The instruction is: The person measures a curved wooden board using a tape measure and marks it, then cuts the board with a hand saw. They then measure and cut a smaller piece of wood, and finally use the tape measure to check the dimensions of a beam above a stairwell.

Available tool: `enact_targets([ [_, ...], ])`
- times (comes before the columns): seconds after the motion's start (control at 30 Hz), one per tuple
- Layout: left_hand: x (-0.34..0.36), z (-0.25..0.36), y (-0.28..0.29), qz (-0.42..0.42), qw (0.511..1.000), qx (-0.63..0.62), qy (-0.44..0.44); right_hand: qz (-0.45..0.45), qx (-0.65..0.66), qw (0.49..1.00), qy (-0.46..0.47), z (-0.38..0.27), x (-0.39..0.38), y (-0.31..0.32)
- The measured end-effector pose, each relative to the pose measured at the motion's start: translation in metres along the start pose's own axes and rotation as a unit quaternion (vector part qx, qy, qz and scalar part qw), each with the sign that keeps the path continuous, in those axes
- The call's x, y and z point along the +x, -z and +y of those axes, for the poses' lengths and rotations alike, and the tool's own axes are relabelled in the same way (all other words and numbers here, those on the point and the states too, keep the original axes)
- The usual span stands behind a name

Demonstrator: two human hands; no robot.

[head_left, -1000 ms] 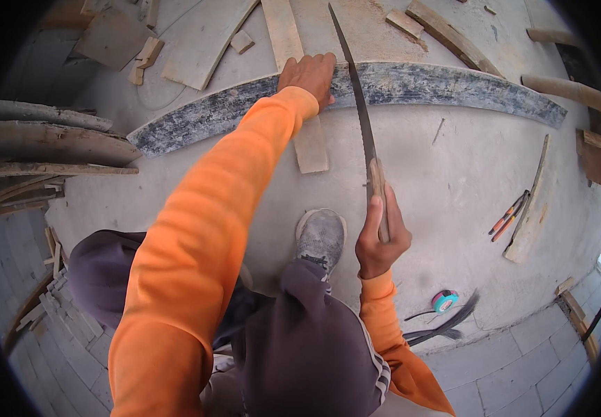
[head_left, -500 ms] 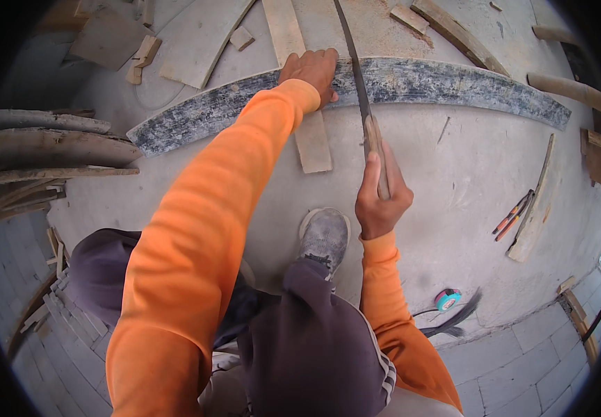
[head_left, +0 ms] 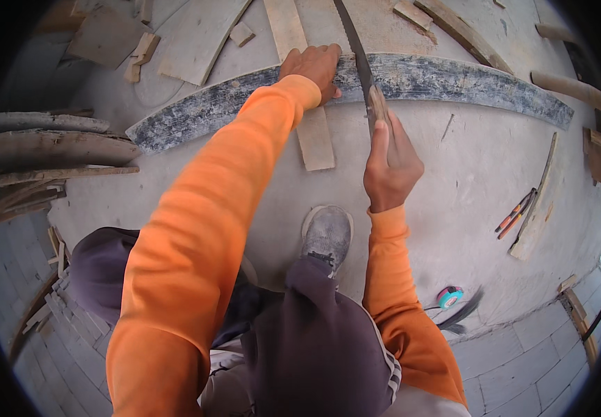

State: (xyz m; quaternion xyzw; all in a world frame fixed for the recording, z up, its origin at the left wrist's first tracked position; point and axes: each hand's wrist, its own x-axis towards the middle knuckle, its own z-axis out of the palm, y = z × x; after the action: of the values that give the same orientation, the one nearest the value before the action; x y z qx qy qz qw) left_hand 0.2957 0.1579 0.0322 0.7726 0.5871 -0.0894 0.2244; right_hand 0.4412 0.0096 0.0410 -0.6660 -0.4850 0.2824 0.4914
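Observation:
A long board (head_left: 453, 85) with a blackened, worn face lies crosswise in front of me, resting over a pale wooden strip (head_left: 315, 142). My left hand (head_left: 312, 69) grips the board near its middle, thumb at the near edge and fingers over the top. Just right of it, a handsaw (head_left: 358, 52) crosses the board, its toothed blade pointing away from me. My right hand (head_left: 392, 163) is closed around the saw's wooden handle (head_left: 378, 104). How deep the blade sits in the board I cannot tell.
Curved boards (head_left: 57, 149) are stacked at the left. Pliers (head_left: 516, 212) lie beside a thin wood strip (head_left: 538, 215) at the right. A turquoise tape measure (head_left: 449, 297) sits nearer. A nail (head_left: 447, 127) and wood offcuts (head_left: 241, 34) are scattered about. My shoe (head_left: 327, 233) stands below the board.
My right hand has pushed the saw forward, away from me, and its handle is now close to the board's near edge. My left hand keeps its hold on the board.

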Motion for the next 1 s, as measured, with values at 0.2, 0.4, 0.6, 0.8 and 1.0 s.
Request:
enact_targets([
  [0.2,0.005,-0.009,0.005,-0.015,1.000,-0.011,-0.001,-0.020,-0.053,0.998,-0.031,0.001,-0.119,0.071],
  [0.4,-0.001,-0.001,0.005,0.006,1.000,0.006,0.007,-0.002,-0.055,0.998,-0.013,0.008,-0.087,0.048],
  [0.6,-0.008,-0.005,-0.008,0.007,1.000,0.001,0.006,0.005,-0.033,0.999,0.012,-0.003,-0.027,0.008],
  [0.8,-0.011,0.004,-0.001,0.022,1.000,0.004,0.005,-0.040,-0.090,0.993,-0.069,-0.018,-0.156,0.097],
  [1.0,-0.008,0.003,0.001,-0.003,1.000,0.010,0.014,-0.017,0.010,0.999,-0.046,-0.018,0.003,-0.006],
])
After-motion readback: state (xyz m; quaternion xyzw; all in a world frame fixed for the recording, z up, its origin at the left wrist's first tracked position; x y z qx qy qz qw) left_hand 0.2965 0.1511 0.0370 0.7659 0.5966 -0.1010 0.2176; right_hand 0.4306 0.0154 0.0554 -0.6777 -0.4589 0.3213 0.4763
